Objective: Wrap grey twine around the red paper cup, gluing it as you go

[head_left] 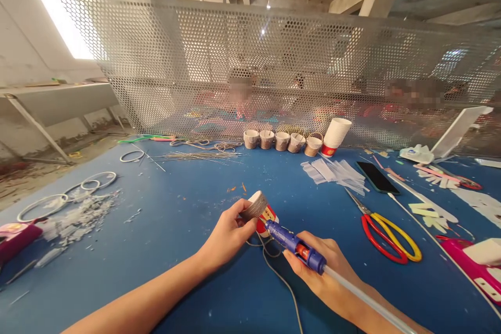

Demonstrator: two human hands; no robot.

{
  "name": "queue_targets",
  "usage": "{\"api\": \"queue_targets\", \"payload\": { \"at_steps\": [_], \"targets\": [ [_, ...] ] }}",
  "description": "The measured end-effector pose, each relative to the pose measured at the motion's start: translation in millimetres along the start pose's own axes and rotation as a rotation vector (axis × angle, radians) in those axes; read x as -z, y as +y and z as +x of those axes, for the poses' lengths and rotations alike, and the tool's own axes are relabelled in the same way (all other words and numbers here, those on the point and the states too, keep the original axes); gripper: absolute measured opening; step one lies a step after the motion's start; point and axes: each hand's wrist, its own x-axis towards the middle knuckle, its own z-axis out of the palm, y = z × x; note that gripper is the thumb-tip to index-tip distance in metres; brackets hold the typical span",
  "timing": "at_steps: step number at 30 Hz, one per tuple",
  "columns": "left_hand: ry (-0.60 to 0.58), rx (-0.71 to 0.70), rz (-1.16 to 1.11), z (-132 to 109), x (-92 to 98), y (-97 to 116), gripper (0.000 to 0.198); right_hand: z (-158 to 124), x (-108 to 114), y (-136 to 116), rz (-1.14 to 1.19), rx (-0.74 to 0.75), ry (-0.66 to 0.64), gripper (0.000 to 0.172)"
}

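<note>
White wire rings (92,182) lie far left on the blue table (176,250). Nearer the middle, the left hand (229,235) pinches a paper cup (260,209) between thumb and fingertips. The cup is tipped on its side just above the table, white with red print and a grey-brown band wrapped round its upper part. It sits at the hand's fingertips, up and to the right of the palm. The nozzle of a blue glue gun (293,244) meets the cup's lower edge, and the right hand (324,271) is closed round the gun. Red-and-yellow scissors (387,232) lie further right.
</note>
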Motion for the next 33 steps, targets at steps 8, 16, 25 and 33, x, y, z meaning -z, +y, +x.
{"api": "queue_targets", "payload": {
  "at_steps": [8,16,25,33],
  "targets": [
    [0.011,-0.026,0.009,-0.6,-0.9,1.2,0.008,-1.0,0.8,0.9,-0.046,0.022,0.018,0.025],
    [-0.009,-0.008,0.025,-1.5,-0.4,2.8,0.007,-1.6,1.1,1.2,-0.032,0.015,0.017,0.025],
    [-0.024,-0.048,0.039,-1.1,2.5,2.5,0.007,-3.2,6.4,3.3,-0.024,-0.127,0.014,0.032],
    [-0.02,-0.06,0.013,-0.4,2.4,5.5,0.008,-0.8,10.0,5.1,0.001,-0.119,0.06,0.033]
  ]
}}
